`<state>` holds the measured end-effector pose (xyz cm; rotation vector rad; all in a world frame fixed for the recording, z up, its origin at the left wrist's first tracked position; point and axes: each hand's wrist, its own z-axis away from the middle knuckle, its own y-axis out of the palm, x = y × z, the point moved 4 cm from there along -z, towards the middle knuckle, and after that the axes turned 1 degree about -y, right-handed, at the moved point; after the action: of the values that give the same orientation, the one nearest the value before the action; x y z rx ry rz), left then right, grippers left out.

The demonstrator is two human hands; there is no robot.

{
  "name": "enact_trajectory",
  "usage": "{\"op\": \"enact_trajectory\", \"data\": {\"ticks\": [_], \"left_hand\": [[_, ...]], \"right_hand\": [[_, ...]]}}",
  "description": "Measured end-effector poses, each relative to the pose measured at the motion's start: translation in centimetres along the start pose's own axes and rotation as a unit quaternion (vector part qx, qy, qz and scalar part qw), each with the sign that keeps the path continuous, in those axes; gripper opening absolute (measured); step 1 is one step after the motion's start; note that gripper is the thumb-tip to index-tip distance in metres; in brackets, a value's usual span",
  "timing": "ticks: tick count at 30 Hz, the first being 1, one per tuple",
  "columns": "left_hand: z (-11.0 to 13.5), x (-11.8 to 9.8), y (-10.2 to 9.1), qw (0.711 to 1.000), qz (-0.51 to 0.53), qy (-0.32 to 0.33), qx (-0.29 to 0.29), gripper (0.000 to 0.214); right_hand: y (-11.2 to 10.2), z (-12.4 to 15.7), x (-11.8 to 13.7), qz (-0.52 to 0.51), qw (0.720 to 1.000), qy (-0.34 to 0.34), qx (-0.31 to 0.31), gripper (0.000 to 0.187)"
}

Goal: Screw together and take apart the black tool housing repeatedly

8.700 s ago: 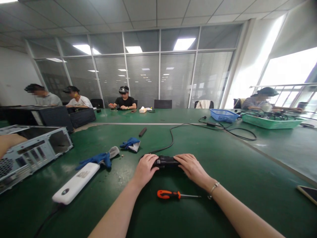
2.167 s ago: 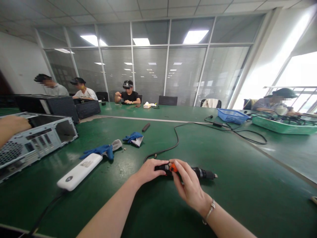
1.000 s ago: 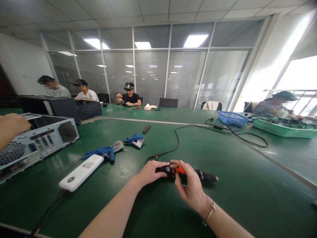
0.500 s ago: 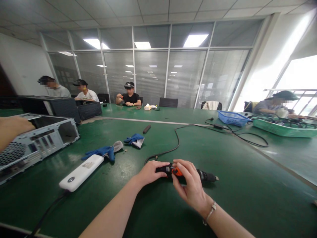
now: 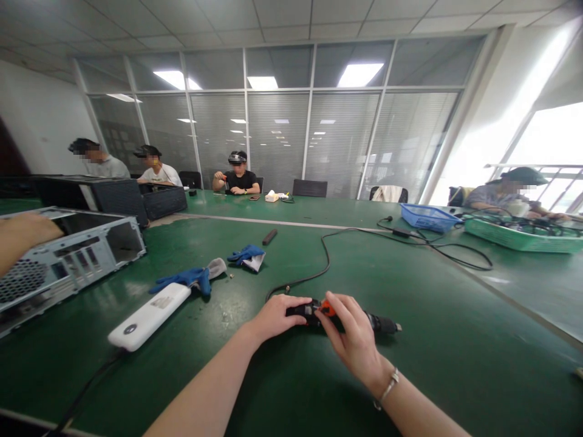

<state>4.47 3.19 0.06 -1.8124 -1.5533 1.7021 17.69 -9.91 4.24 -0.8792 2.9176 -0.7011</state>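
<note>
Green matting covers the long desk [image 5: 455, 340] on which everything lies, and several other people are seated along its far edge and sides. At the left edge an open grey metal computer case [image 5: 68, 261] is laid on its side, with another person's hand [image 5: 22, 233] resting on its top. A long white plastic power strip [image 5: 148, 317] lies nearer, its cord running off towards the front edge, and a pair of blue work gloves [image 5: 191, 278] is spread just beyond it. A blue plastic basket [image 5: 426, 216] and a green plastic tray [image 5: 523, 237] holding cables stand well apart at the far right. In front of the person, a black cylindrical corded electric tool [image 5: 378, 323] lies flat on the desk, its black cable [image 5: 325, 261] trailing away towards the baskets. The left hand [image 5: 273, 317] is closed around the cable end of the tool, apparently to steady it against the desk. The right hand [image 5: 353, 340] is curled over the middle of the body, its fingers [image 5: 337, 303] pinched on the orange handle of a small screwdriver [image 5: 326, 308], which is pressed against the tool; its tip is hidden, so what it engages cannot be told.
</note>
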Motion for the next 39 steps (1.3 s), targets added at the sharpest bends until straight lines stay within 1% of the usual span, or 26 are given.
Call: {"op": "enact_trajectory", "data": {"ticks": [5, 7, 10, 13, 15, 18, 20, 22, 25, 28, 33, 37, 39], "left_hand": [[0.0, 0.0, 0.0, 1.0, -0.001, -0.008, 0.009, 0.051], [0.0, -0.1, 0.0, 1.0, -0.001, -0.004, 0.01, 0.051], [0.0, -0.2, -0.1, 1.0, 0.002, -0.002, 0.002, 0.051], [0.0, -0.2, -0.1, 1.0, 0.002, -0.006, 0.002, 0.052], [0.0, -0.1, -0.1, 1.0, -0.001, -0.011, 0.003, 0.052], [0.0, -0.1, -0.1, 1.0, -0.006, -0.018, 0.001, 0.051], [0.0, -0.1, -0.1, 1.0, -0.005, -0.016, 0.002, 0.05], [0.0, -0.3, -0.1, 1.0, -0.005, -0.011, -0.002, 0.05], [0.0, -0.4, -0.2, 1.0, -0.011, -0.007, -0.009, 0.049], [0.0, -0.6, -0.2, 1.0, -0.008, -0.004, -0.007, 0.05], [0.1, -0.6, -0.3, 1.0, -0.009, -0.001, -0.01, 0.049], [0.1, -0.7, -0.2, 1.0, -0.007, 0.005, -0.01, 0.048], [0.1, -0.7, -0.2, 1.0, -0.006, 0.007, -0.011, 0.049]], "right_hand": [[0.1, 0.1, -0.2, -0.051, 0.998, 0.043, 0.006, 0.067], [0.0, -0.1, 0.0, -0.052, 0.998, 0.027, 0.005, 0.064], [-0.3, -0.2, 0.0, -0.015, 1.0, 0.0, -0.015, 0.059], [-0.2, 0.2, -0.5, 0.004, 0.999, 0.0, -0.033, 0.059], [-0.2, 0.6, -1.0, -0.007, 0.999, 0.006, -0.047, 0.062], [-0.4, 1.0, -1.9, -0.058, 0.992, 0.037, -0.101, 0.065], [-0.5, 1.0, -2.6, -0.088, 0.983, 0.077, -0.138, 0.065], [-0.6, 0.8, -3.1, -0.094, 0.976, 0.123, -0.152, 0.063], [-0.3, 0.2, -3.4, -0.093, 0.97, 0.181, -0.133, 0.06], [0.1, -0.4, -3.4, -0.084, 0.968, 0.211, -0.107, 0.059], [0.5, -1.4, -3.6, -0.062, 0.969, 0.229, -0.074, 0.058], [0.6, -1.6, -3.9, -0.055, 0.968, 0.238, -0.061, 0.057], [0.8, -1.7, -3.9, -0.052, 0.969, 0.237, -0.045, 0.056]]}}
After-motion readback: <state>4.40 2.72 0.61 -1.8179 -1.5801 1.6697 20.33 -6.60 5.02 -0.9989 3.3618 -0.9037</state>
